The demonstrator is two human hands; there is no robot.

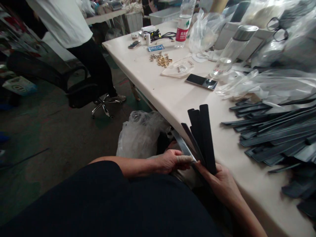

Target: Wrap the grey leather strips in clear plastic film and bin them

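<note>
My right hand [221,184] is closed round the lower ends of a fanned bundle of black strips [203,135], held upright at the table's near edge. My left hand [172,160] pinches one strip [184,144] at the left side of the fan, thumb and fingers pressed together on it. A large heap of the same black strips [276,138] lies on the cream table [172,95] to the right of my hands.
A crumpled plastic bag [140,133] sits below the table edge by my left hand. On the table lie a phone [201,81], small gold metal parts [161,60], a glass bottle [230,51], a water bottle [184,24] and clear bags [269,84]. Another person [74,29] stands near an office chair [81,90].
</note>
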